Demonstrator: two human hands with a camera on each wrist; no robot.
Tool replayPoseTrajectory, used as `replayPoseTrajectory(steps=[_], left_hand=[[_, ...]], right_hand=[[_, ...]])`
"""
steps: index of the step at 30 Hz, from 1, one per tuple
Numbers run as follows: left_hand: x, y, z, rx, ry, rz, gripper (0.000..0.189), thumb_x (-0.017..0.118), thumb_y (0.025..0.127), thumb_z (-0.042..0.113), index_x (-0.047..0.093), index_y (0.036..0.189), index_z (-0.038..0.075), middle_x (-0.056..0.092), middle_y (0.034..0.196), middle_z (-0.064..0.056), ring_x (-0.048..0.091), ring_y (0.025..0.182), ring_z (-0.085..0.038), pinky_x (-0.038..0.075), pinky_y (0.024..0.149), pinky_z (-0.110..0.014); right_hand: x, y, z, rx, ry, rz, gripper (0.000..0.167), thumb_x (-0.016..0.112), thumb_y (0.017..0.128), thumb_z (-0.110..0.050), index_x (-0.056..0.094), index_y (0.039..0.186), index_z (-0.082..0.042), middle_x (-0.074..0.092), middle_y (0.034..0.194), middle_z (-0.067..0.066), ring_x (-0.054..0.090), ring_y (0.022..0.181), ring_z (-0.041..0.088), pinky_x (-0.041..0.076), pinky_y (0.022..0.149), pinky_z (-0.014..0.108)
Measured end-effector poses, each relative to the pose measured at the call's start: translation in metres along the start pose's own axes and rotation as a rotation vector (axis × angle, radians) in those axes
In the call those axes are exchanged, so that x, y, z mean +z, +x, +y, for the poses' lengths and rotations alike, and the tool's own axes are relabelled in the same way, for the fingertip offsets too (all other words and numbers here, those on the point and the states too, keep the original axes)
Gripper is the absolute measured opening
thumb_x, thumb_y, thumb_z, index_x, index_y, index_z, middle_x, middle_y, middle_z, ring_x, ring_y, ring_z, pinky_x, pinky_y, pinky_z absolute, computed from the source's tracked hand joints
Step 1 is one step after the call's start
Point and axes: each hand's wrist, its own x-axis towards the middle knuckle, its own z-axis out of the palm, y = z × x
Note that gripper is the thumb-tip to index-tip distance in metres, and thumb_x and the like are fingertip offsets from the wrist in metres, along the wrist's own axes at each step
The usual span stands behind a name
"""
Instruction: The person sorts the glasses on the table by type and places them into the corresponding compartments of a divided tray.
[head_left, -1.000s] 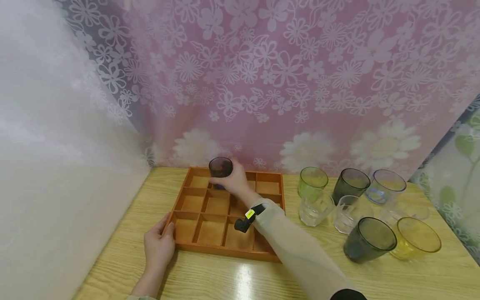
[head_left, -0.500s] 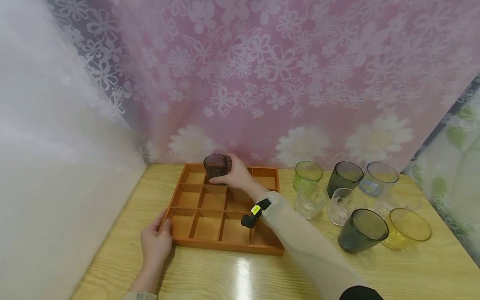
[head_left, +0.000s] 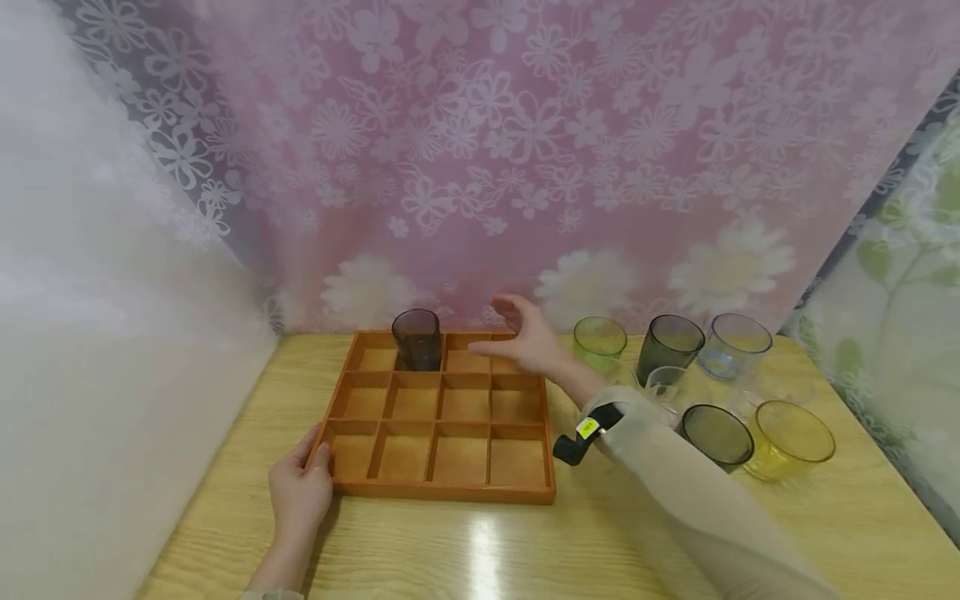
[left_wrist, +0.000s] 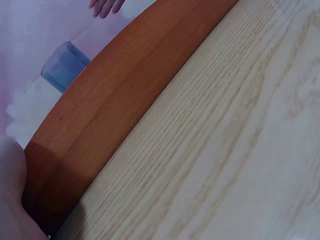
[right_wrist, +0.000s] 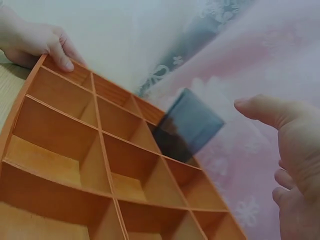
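A dark tinted glass (head_left: pixel 418 342) stands upright in the back row of the wooden compartment tray (head_left: pixel 442 492), second compartment from the left. My left hand (head_left: pixel 300 492) grips the tray's left side near the front corner, its thumb over the rim. Over the tray's back right part, my right hand (head_left: pixel 531 337) holds nothing, with thumb and fingers spread apart. In the right wrist view the thumb of the right hand (right_wrist: pixel 300 150) is apart from the dark glass (right_wrist: pixel 187 127). The left wrist view catches the tray's outer wall (left_wrist: pixel 115 95) and the glass (left_wrist: pixel 65 67) beyond it.
Right of the tray, several glasses stand on the wooden table (head_left: pixel 420 550): a green one (head_left: pixel 600 340), a dark one (head_left: pixel 670 350), a bluish one (head_left: pixel 735 346), another dark one (head_left: pixel 716 437), a yellow one (head_left: pixel 791 442) and clear ones, partly behind the right arm. A flowered curtain (head_left: pixel 480 167) hangs behind.
My right hand has let go of the dark glass, which now stands in the tray, and has moved right with its fingers spread. The left hand keeps its grip on the tray.
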Motion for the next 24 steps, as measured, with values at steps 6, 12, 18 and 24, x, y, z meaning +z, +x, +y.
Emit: replayPoseTrajectory(steps=[6, 12, 18, 24], left_hand=[[-0.001, -0.002, -0.001, -0.006, -0.006, 0.004, 0.04, 0.062, 0.105, 0.003, 0.062, 0.145, -0.002, 0.06, 0.145, -0.02, 0.05, 0.14, -0.033, 0.041, 0.114, -0.047], [-0.004, -0.001, -0.003, 0.005, 0.004, 0.006, 0.04, 0.061, 0.105, 0.003, 0.062, 0.144, -0.003, 0.06, 0.144, -0.022, 0.05, 0.14, -0.035, 0.041, 0.114, -0.053], [-0.003, 0.001, 0.002, 0.025, 0.011, 0.01, 0.04, 0.061, 0.104, 0.001, 0.062, 0.143, -0.005, 0.06, 0.143, -0.024, 0.051, 0.139, -0.037, 0.041, 0.114, -0.054], [-0.001, -0.001, 0.005, 0.01, 0.003, 0.007, 0.04, 0.062, 0.104, 0.002, 0.063, 0.143, -0.004, 0.06, 0.143, -0.022, 0.052, 0.138, -0.033, 0.043, 0.113, -0.045]], right_hand=[[-0.029, -0.023, -0.005, -0.047, 0.016, -0.004, 0.084, 0.089, 0.089, -0.019, 0.043, 0.158, -0.004, 0.046, 0.16, 0.015, 0.037, 0.152, 0.033, 0.029, 0.125, 0.045], [-0.053, -0.043, -0.008, -0.079, 0.036, 0.008, 0.078, 0.086, 0.091, -0.011, 0.044, 0.156, -0.001, 0.045, 0.159, 0.017, 0.035, 0.152, 0.037, 0.027, 0.126, 0.043], [-0.079, -0.068, -0.01, -0.065, -0.025, 0.053, 0.081, 0.088, 0.09, -0.02, 0.045, 0.157, -0.005, 0.048, 0.158, 0.013, 0.039, 0.151, 0.031, 0.03, 0.125, 0.045], [-0.103, -0.1, -0.008, -0.05, -0.084, 0.1, 0.082, 0.089, 0.09, -0.019, 0.045, 0.157, -0.003, 0.051, 0.156, 0.014, 0.042, 0.149, 0.032, 0.034, 0.122, 0.045]])
